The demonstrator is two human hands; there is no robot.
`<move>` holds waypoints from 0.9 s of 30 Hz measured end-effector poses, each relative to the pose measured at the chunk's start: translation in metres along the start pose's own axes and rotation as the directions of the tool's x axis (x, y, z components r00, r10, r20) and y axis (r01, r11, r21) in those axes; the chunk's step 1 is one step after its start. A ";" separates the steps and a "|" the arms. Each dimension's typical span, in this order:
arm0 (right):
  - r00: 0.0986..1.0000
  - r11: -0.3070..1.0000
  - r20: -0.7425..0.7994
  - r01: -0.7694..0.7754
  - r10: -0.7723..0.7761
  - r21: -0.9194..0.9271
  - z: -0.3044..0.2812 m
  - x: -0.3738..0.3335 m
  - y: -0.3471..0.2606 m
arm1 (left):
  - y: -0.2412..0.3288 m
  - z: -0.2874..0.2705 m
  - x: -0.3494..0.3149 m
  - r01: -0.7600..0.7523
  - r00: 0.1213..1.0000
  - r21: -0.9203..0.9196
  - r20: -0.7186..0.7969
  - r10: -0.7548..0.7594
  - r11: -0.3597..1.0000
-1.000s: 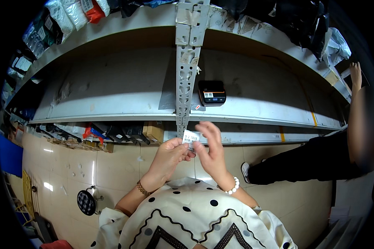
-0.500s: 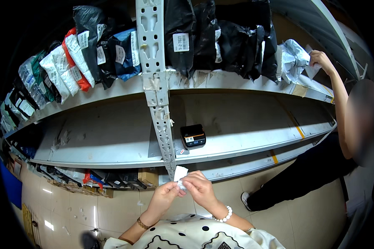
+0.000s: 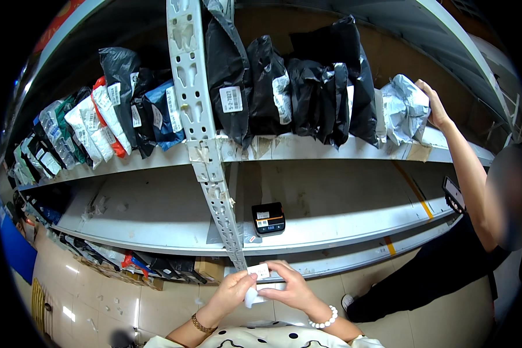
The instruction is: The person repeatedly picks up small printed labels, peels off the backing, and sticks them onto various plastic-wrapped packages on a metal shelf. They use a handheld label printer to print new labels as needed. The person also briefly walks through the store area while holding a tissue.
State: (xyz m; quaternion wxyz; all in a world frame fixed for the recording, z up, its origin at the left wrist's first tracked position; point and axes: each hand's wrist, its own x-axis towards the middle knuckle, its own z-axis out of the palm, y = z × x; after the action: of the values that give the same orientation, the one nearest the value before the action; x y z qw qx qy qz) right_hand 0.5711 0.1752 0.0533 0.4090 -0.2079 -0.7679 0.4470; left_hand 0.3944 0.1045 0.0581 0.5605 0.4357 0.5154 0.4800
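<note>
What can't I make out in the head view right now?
All in the head view:
Print on the white label in the left hand: too small.
Contents of the black parcels: hidden by opaque wrapping.
Content on the phone screen: too small, steeply angled.
Dark round object: blurred, cut off by the lower edge.

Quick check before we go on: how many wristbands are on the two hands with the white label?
2: a gold-coloured band at the left hand's wrist, and a white bead bracelet at the right hand's. None seems hidden there.
</note>
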 end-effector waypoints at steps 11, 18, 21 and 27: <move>0.923 0.963 -0.330 0.244 -0.195 0.113 -0.058 0.020 -0.019 | 0.045 0.036 0.026 -0.293 0.940 0.470 -0.019 0.342 0.832; 0.782 0.782 -0.099 0.591 -0.616 -0.197 -0.115 0.080 -0.105 | 0.211 0.019 0.059 -0.315 0.377 0.945 0.042 0.925 0.086; 0.695 0.676 -0.054 0.675 -0.717 -0.295 -0.132 0.106 -0.141 | 0.247 0.030 0.084 -0.275 0.283 0.961 0.064 0.957 0.017; 0.612 0.595 -0.036 0.752 -0.790 -0.283 -0.155 0.156 -0.179 | 0.245 0.039 0.115 -0.203 0.251 0.977 0.122 0.960 -0.071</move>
State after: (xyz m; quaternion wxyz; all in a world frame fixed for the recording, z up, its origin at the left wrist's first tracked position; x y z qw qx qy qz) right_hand 0.6149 0.2705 0.3165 0.5932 0.0631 -0.7948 0.1113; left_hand 0.4119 0.2573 0.2841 -0.3287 0.6413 0.5377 0.4378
